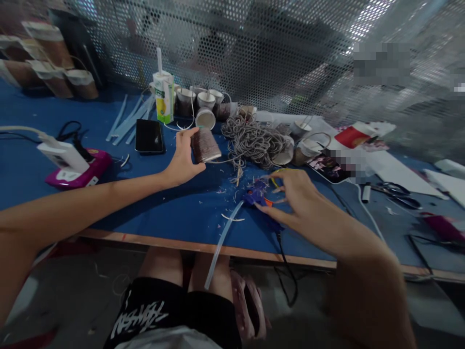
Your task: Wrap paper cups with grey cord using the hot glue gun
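My left hand (183, 160) is wrapped round a brown ribbed paper cup (205, 144) lying on its side on the blue table (174, 208). My right hand (298, 196) hovers with fingers spread over a blue glue gun (258, 196), fingertips touching it. A whitish glue stick (222, 245) sticks out of the gun's back, past the table's front edge. The gun's black cord (286, 271) hangs down over that edge. A heap of grey cord (252, 140) lies just beyond the gun.
Behind the cup stand several paper cups (205, 104), a juice carton (163, 94) and a black phone (149, 136). A pink base with a white charger (74, 165) sits at left. Right: another phone (329, 168), scissors (397, 191), white papers (395, 169). A perforated metal screen (254, 43) backs the table.
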`<control>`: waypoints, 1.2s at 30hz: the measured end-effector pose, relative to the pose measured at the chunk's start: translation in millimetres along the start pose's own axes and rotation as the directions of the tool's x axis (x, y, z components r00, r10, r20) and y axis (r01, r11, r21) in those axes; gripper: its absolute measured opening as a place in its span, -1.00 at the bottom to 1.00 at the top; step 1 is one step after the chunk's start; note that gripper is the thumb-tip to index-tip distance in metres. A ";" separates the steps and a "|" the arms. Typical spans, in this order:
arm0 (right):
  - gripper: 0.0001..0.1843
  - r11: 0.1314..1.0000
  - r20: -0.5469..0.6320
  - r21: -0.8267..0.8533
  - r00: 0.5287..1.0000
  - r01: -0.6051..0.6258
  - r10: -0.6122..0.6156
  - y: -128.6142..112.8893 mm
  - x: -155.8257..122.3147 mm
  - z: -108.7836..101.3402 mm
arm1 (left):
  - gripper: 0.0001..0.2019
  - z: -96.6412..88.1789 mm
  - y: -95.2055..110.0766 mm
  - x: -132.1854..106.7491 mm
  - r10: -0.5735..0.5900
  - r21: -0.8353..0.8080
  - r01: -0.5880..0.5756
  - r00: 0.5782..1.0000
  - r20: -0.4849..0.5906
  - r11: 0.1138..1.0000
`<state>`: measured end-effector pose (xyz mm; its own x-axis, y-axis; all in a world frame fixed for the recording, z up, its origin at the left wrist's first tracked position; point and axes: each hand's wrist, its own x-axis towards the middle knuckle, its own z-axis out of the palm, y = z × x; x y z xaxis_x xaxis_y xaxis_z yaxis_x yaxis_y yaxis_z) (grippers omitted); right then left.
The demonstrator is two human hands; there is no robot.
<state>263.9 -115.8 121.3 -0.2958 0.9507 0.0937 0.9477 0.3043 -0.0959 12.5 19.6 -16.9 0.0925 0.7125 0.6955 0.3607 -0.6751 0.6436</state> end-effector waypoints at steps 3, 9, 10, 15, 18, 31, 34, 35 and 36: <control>-0.72 0.975 -0.175 0.192 0.981 0.114 -0.080 -7.4 18.6 -6.6 | -0.13 0.6 -0.6 0.7 -0.006 -0.015 0.006 1.000 0.002 1.000; -0.60 0.859 0.112 0.510 0.988 0.034 -0.105 -0.8 89.5 14.0 | -0.13 -0.2 -0.8 2.2 0.016 -0.050 -0.016 1.000 0.010 0.999; -0.55 0.844 0.155 0.537 0.985 -0.014 -0.082 1.9 97.1 17.6 | -0.13 -0.3 -1.4 2.3 0.022 -0.051 -0.021 1.000 0.013 0.998; -0.44 0.732 0.256 0.678 0.956 -0.069 -0.147 7.6 106.5 27.7 | -0.10 -0.3 -9.3 1.6 0.063 -0.053 -0.063 0.998 0.008 0.997; -0.39 0.700 0.272 0.714 0.931 -0.026 -0.243 8.4 104.2 26.5 | -0.09 -1.5 -13.1 1.5 0.088 -0.051 -0.087 0.996 0.021 0.995; -0.52 0.551 -0.043 0.806 0.950 0.217 -0.310 10.0 107.4 37.7 | -0.06 -6.8 1.3 3.2 0.233 0.060 -0.241 0.965 0.124 0.969; -0.53 0.516 -0.100 0.816 0.944 0.259 -0.315 8.6 107.5 39.6 | -0.07 -6.7 1.8 3.2 0.224 0.079 -0.235 0.966 0.132 0.969; -0.53 0.506 -0.115 0.819 0.941 0.271 -0.317 7.5 107.0 39.6 | -0.07 -6.7 1.6 3.2 0.220 0.083 -0.233 0.966 0.137 0.969; -0.53 0.496 -0.127 0.823 0.941 0.277 -0.315 6.4 106.5 39.6 | -0.07 -6.7 1.2 3.1 0.216 0.085 -0.230 0.966 0.142 0.970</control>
<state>233.8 -10.2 91.4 -0.5614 0.7907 0.2440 0.2899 0.4641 -0.8370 7.0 19.7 -11.8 0.2987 0.5693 0.7659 0.4076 -0.8018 0.4370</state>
